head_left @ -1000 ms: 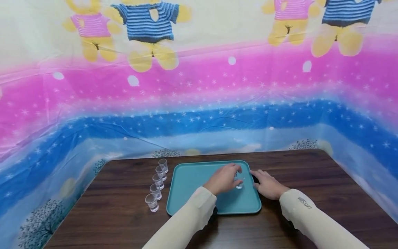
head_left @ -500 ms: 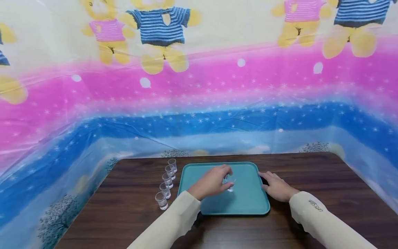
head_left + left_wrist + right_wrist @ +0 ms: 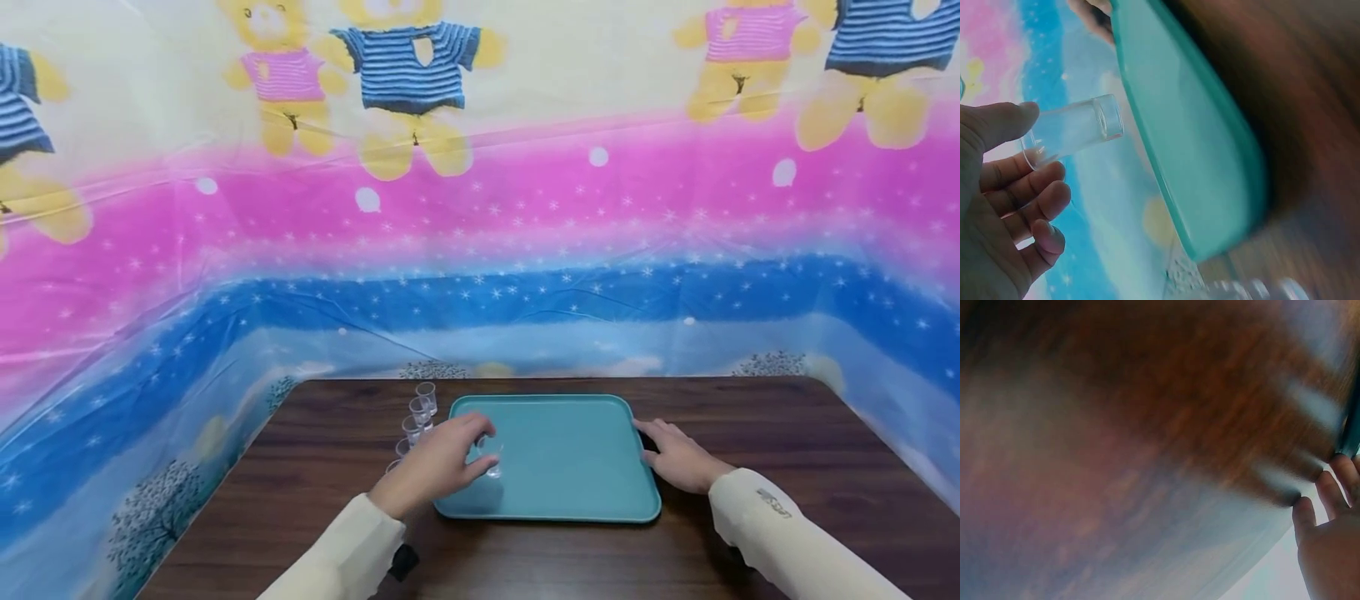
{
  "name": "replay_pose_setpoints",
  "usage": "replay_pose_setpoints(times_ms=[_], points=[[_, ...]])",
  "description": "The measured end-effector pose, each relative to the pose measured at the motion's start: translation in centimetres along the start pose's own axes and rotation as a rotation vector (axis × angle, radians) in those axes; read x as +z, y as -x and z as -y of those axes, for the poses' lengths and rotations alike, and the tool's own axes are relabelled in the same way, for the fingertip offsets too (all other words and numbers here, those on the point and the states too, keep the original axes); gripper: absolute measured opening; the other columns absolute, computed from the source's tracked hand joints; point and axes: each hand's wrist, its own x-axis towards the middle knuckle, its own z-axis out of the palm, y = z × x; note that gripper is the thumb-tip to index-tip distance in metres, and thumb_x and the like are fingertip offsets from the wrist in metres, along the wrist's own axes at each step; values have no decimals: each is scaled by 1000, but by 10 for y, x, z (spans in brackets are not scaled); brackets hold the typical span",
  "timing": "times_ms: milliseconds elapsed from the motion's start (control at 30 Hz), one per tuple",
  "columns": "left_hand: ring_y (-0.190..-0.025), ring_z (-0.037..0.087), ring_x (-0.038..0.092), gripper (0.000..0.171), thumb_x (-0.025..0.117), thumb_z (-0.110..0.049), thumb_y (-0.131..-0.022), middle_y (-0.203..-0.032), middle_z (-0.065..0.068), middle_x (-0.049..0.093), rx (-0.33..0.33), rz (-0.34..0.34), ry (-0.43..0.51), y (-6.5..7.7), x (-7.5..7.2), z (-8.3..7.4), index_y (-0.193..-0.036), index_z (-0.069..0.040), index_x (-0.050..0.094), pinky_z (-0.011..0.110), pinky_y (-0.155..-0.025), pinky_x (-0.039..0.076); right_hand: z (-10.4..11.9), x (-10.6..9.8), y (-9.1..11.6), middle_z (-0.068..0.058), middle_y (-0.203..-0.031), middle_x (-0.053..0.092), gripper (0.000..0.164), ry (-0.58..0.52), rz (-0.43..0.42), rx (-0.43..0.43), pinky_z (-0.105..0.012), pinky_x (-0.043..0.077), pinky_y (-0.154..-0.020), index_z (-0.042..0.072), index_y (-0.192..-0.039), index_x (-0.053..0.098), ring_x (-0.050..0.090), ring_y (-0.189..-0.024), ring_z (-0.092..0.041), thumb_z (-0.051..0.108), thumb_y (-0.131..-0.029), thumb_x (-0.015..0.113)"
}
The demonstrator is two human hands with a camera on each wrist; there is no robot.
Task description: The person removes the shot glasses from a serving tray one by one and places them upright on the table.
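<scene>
My left hand (image 3: 433, 467) pinches a small clear shot glass (image 3: 1075, 130) near its rim, between thumb and fingertips. In the head view this glass (image 3: 492, 469) is over the left part of a teal tray (image 3: 566, 458); the left wrist view shows its base apart from the tray (image 3: 1179, 119). At the tray's right edge my right hand (image 3: 686, 460) rests with its fingers extended, fingertips at the rim. The right wrist view shows that hand (image 3: 1335, 540) at the frame's edge, its fingers on the dark wooden table.
Left of the tray, several clear shot glasses (image 3: 427, 398) stand in a row on the wooden table (image 3: 315, 442); my left hand partly hides the nearer ones. Behind the table hangs a cloth (image 3: 525, 217) printed with bears.
My left hand has carried the shot glass leftward, from the tray's right side to its left side. The right hand stays at the tray's edge. The head view has shifted slightly.
</scene>
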Motion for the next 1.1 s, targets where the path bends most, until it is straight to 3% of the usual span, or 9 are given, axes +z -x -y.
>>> replay_pose_setpoints(times_ms=[367, 500, 633, 867, 1100], points=[[-73, 9, 53, 24, 73, -23, -85, -93, -4, 58, -78, -49, -101, 54, -22, 24, -103, -14, 60, 26, -58, 44, -1, 0, 1, -28, -144, 30, 54, 3, -14, -14, -66, 26, -96, -1, -146, 30, 22, -131, -49, 15, -98, 48], [-75, 9, 54, 24, 76, -21, -81, -92, -4, 59, -103, -90, -102, 69, -26, 27, -99, -14, 61, 28, -60, 45, -1, -1, 1, -28, -144, 29, 54, -5, -10, -19, -66, 26, -96, -1, -146, 29, 21, -131, -49, 15, -98, 48], [-71, 7, 53, 25, 77, -20, -79, -89, -5, 59, -159, -80, -79, 83, -27, 30, -98, -13, 63, 27, -58, 44, 0, -1, 1, -28, -144, 29, 54, -1, -4, -24, -65, 25, -96, -2, -146, 29, 21, -132, -49, 15, -98, 48], [-68, 2, 51, 24, 77, -19, -79, -89, -5, 59, -212, 3, -24, 98, -23, 38, -98, -11, 64, 25, -55, 43, 1, -3, 1, -29, -143, 30, 54, -4, -2, -18, -66, 27, -95, -2, -146, 29, 22, -131, -50, 15, -98, 48], [-67, 3, 50, 23, 79, -16, -77, -84, -6, 58, -247, 4, -10, 106, -23, 44, -94, -12, 64, 25, -54, 42, 1, -1, 1, -30, -143, 28, 55, 2, 6, -19, -66, 27, -95, -2, -146, 28, 22, -130, -51, 15, -98, 48]])
